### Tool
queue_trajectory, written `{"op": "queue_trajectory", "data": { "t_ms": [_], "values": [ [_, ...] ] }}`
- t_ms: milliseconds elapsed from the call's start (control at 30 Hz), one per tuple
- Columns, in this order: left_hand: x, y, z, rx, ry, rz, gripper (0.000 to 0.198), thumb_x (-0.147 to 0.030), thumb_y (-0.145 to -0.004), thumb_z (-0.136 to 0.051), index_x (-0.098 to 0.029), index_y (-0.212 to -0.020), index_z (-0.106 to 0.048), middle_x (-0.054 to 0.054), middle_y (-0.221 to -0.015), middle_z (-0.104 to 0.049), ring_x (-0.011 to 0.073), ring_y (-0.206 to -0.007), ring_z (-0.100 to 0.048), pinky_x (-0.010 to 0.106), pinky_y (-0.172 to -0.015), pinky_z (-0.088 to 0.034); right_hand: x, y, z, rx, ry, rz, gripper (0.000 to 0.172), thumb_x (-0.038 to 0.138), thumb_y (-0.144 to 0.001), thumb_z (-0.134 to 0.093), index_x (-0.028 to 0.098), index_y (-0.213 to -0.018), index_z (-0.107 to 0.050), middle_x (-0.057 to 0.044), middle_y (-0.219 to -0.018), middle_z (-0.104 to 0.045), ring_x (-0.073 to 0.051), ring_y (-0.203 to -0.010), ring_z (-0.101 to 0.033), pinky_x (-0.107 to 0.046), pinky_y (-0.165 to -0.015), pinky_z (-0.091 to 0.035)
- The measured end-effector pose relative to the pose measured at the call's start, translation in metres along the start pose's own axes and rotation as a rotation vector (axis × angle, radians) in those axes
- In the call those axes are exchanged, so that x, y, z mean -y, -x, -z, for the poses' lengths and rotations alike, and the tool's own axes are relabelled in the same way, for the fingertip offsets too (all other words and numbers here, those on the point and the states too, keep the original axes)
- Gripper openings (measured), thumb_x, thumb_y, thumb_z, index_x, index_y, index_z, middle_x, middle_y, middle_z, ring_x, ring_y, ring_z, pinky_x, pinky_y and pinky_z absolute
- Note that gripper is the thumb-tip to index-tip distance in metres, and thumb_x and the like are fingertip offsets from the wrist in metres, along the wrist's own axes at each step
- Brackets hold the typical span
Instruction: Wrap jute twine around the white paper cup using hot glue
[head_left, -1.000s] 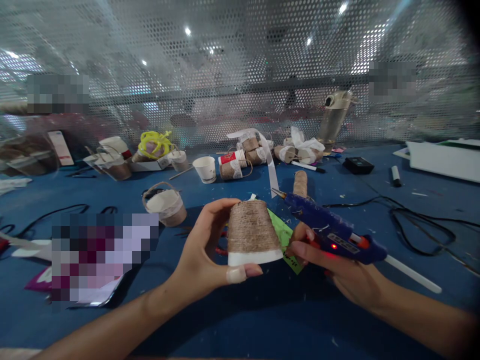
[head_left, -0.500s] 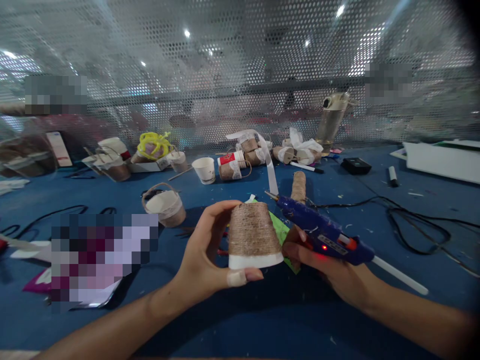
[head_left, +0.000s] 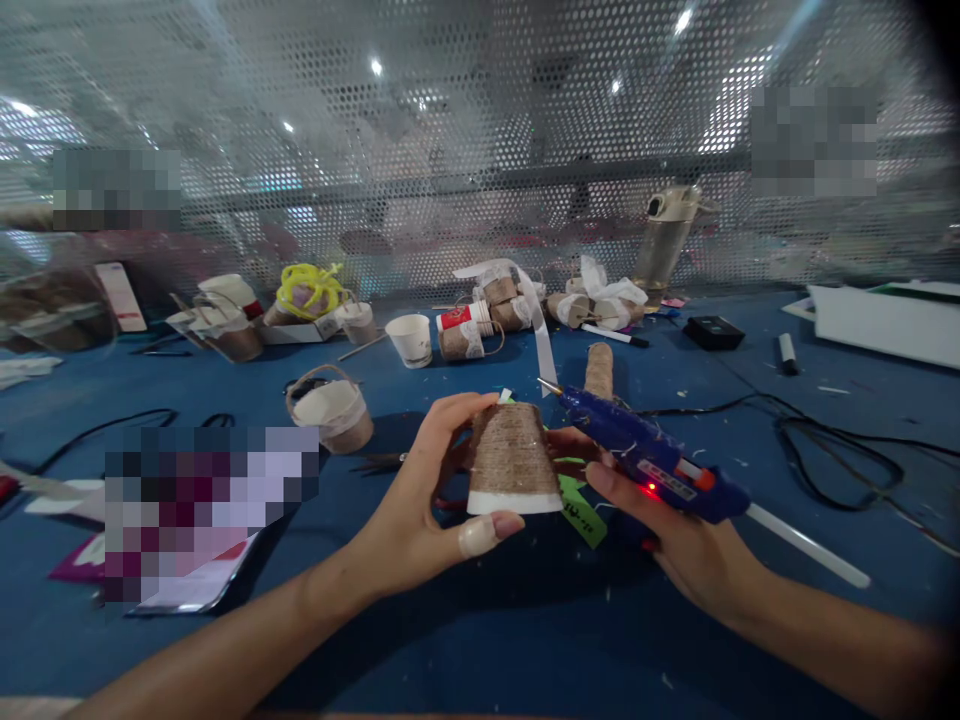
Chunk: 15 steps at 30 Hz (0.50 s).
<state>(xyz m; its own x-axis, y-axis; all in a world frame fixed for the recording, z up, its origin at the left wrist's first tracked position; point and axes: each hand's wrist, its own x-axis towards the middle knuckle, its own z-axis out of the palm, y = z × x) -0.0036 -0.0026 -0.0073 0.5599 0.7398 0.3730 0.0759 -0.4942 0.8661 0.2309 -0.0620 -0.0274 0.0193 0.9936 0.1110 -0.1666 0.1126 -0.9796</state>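
My left hand is closed round an upside-down paper cup wrapped in brown twine, with a bare white band at its rim. The thumb, which has a plaster on it, sits under the rim. My right hand grips a blue glue gun with a red light on and a white glue stick out the back. Its metal nozzle points up-left, just right of the cup's top. The right hand's fingertips touch the cup's right side. A green paper tag lies under the cup.
A blue table holds a twine-wrapped cup with a handle, a plain paper cup, several wrapped cups, a twine roll, black cables, markers, a black box and a white board. Perforated mesh stands behind.
The cup has shifted a little right and away, and the glue gun has come closer to it. My right fingertips now touch the cup's side.
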Motion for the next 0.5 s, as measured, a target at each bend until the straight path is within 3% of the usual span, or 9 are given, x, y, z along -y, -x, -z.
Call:
{"op": "queue_trajectory", "data": {
  "t_ms": [200, 300, 400, 500],
  "values": [
    [-0.0017, -0.0003, 0.0032, 0.058, -0.173, -0.046, 0.079, -0.031, -0.083, -0.075, -0.036, -0.149, -0.033, 0.011, -0.155, -0.032, 0.0342, -0.141, -0.042, 0.048, -0.112, -0.048, 0.0039, 0.0029, 0.0005, 0.012, 0.038, 0.026, 0.029, 0.037, -0.088, -0.075, 0.036, -0.118, -0.071, 0.001, -0.129, -0.072, -0.026, -0.125, -0.064, -0.043, -0.113, -0.046],
    [-0.0032, -0.0012, 0.0052, 0.069, -0.324, -0.115, 0.083, -0.032, -0.080, -0.077, -0.035, -0.149, -0.031, 0.011, -0.154, -0.033, 0.0352, -0.145, -0.035, 0.052, -0.118, -0.040, 0.0033, 0.0058, 0.0029, 0.001, 0.090, 0.003, 0.032, 0.040, -0.088, -0.075, 0.036, -0.120, -0.071, 0.000, -0.124, -0.074, -0.028, -0.121, -0.066, -0.044, -0.108, -0.051],
    [-0.0043, -0.0028, 0.0068, 0.054, -0.426, -0.133, 0.081, -0.034, -0.080, -0.078, -0.035, -0.147, -0.033, 0.010, -0.148, -0.040, 0.0340, -0.140, -0.041, 0.051, -0.118, -0.041, 0.0026, 0.0066, 0.0044, -0.015, 0.144, -0.007, 0.031, 0.041, -0.088, -0.074, 0.036, -0.118, -0.071, 0.000, -0.117, -0.077, -0.028, -0.115, -0.069, -0.044, -0.103, -0.054],
    [-0.0050, -0.0040, 0.0069, 0.060, -0.402, -0.057, 0.080, -0.037, -0.081, -0.078, -0.034, -0.147, -0.032, 0.010, -0.145, -0.044, 0.0314, -0.132, -0.050, 0.044, -0.110, -0.050, 0.0046, 0.0059, 0.0034, -0.028, 0.174, 0.006, 0.027, 0.041, -0.087, -0.074, 0.035, -0.113, -0.072, 0.000, -0.111, -0.078, -0.027, -0.110, -0.072, -0.044, -0.102, -0.055]
  ]
}}
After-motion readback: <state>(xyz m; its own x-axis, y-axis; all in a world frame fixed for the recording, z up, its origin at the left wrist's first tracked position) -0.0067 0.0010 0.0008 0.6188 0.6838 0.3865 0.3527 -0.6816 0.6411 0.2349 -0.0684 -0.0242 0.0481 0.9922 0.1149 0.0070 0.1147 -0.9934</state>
